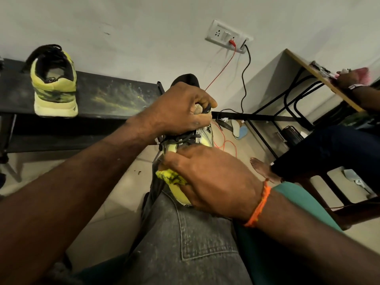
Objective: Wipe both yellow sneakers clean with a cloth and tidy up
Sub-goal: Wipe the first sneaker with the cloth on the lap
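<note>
One yellow sneaker (204, 136) with black laces rests on my knee in the middle of the view. My left hand (181, 108) grips it from above at the tongue and collar. My right hand (213, 179) holds a yellow cloth (171, 177) with dark smears and presses it against the sneaker's toe end. Much of this shoe is hidden by both hands. The other yellow sneaker (54, 83) stands heel toward me on a black bench (115, 97) at the left.
A wall socket plate (228, 36) with red and black cables hanging to the floor sits behind. A second person sits at right by a wooden desk (320, 79), a bare foot (263, 167) near my right hand. Sandals lie on the tiled floor.
</note>
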